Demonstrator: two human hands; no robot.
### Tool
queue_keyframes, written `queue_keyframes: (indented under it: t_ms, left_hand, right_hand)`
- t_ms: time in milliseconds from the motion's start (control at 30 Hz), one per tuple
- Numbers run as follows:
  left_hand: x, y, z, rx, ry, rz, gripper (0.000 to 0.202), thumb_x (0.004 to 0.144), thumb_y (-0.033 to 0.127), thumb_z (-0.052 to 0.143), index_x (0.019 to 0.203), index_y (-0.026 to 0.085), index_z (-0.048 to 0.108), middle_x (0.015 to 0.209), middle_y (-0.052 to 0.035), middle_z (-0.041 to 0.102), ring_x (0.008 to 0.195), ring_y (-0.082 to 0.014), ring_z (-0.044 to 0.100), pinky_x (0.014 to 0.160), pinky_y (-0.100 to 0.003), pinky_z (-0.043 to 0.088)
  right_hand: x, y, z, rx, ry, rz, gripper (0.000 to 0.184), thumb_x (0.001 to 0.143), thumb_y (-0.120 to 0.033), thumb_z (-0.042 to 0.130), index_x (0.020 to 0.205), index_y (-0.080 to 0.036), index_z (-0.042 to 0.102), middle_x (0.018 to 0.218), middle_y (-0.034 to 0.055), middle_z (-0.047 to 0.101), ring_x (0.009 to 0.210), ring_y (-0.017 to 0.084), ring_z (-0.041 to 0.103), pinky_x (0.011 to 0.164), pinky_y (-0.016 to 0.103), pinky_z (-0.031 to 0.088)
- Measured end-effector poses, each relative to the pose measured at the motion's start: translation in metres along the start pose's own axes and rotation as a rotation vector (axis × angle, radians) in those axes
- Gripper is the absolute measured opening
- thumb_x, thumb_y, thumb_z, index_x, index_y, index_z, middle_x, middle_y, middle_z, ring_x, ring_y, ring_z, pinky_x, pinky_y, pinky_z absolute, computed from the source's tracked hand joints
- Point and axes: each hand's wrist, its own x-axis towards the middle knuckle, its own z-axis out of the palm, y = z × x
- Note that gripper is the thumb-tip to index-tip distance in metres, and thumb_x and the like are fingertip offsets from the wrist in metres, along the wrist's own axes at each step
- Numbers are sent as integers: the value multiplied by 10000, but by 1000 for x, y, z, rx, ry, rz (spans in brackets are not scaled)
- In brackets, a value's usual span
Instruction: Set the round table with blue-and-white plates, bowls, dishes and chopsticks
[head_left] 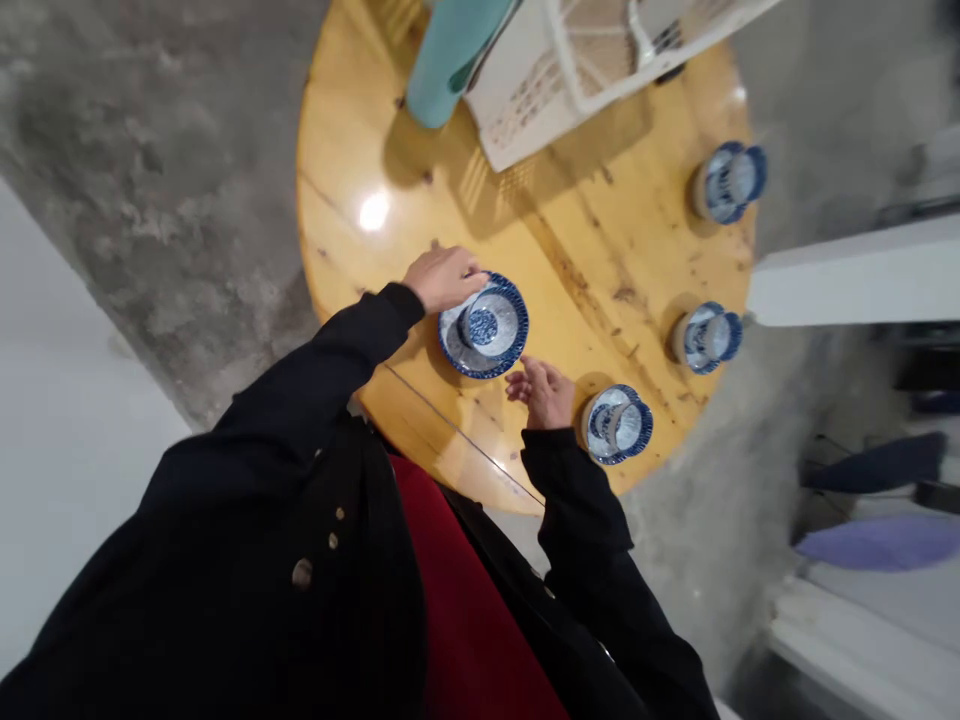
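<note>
A blue-and-white patterned bowl (519,330) sits on the round wooden table, with a smaller piece like a cup or little bowl (481,326) inside it. My left hand (448,280) reaches over the upper left of the bowl, its fingers closed at the rim; whether they also touch the inner piece is hidden. On the bowl's lower right is my right hand (549,392), empty, fingers loosely curled and apart, with the fingertips close to the rim. Just right of that hand stands another bowl (616,424) with a small piece in it.
Two more blue-and-white bowl sets, an upper one (726,182) and a lower one (706,338), stand along the right edge of the table (585,240). At the far side are a white plastic basket (525,110) and a teal cylinder-like object (454,60). Grey floor surrounds the table.
</note>
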Motion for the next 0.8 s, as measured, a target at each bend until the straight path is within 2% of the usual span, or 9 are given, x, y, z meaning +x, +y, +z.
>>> queue_keyframes:
  t_ms: [100, 200, 333, 400, 467, 600, 700, 800]
  left_hand:
    - [-23, 9, -14, 29, 63, -38, 370, 923, 342, 447, 1050, 159, 743, 826, -51, 738, 823, -183, 652, 907, -323, 446]
    - [-41, 11, -12, 12, 20, -40, 374, 929, 372, 460, 1147, 202, 713, 827, -37, 741, 795, -174, 660, 787, -262, 454]
    - [-64, 14, 15, 11, -134, -58, 379, 936, 395, 450, 1170, 236, 703, 836, -25, 745, 757, -168, 663, 744, -243, 448]
    - [-79, 16, 35, -13, -233, -57, 373, 934, 386, 440, 1169, 253, 697, 855, -16, 748, 768, -167, 664, 750, -241, 454]
    - [-95, 20, 55, -27, -330, -69, 397, 936, 398, 421, 1188, 249, 689, 797, -17, 735, 739, -179, 656, 743, -260, 463]
    - [-125, 30, 88, -15, -431, -63, 428, 930, 394, 397, 1163, 205, 703, 787, -34, 724, 754, -189, 655, 724, -272, 466]
    - [-142, 47, 106, 13, -515, -40, 450, 933, 417, 398, 1176, 192, 703, 760, -22, 711, 730, -182, 645, 693, -267, 452]
    - [-151, 71, 127, 49, -531, -27, 454, 928, 417, 408, 1185, 184, 702, 768, -19, 708, 731, -182, 637, 684, -268, 438]
  right_hand:
    - [-38, 11, -4, 122, 31, 66, 497, 648, -561, 748, 902, -147, 642, 571, -5, 649, 411, 109, 546, 400, 218, 436]
    - [-80, 38, 9, 217, 36, 204, 570, 603, -588, 769, 927, -133, 655, 575, 11, 658, 417, 118, 541, 402, 230, 428]
    - [-120, 76, 33, 308, 28, 360, 593, 542, -639, 764, 850, -144, 651, 534, 10, 637, 379, 125, 518, 371, 233, 378]
    - [-129, 84, 36, 344, 28, 368, 572, 541, -623, 759, 840, -147, 653, 527, 11, 632, 372, 128, 515, 366, 234, 367]
    - [-131, 86, 30, 379, 70, 336, 540, 550, -588, 761, 849, -149, 660, 535, 14, 638, 379, 130, 524, 372, 235, 378]
    - [-131, 86, 6, 467, 175, 281, 499, 549, -541, 765, 850, -154, 675, 535, 14, 641, 383, 128, 533, 370, 225, 396]
    - [-140, 96, -10, 511, 175, 262, 490, 542, -536, 764, 839, -154, 686, 530, 13, 641, 374, 119, 526, 360, 211, 386]
    - [-154, 115, -33, 537, 153, 274, 507, 517, -542, 771, 830, -151, 696, 525, 22, 642, 375, 120, 526, 364, 210, 385]
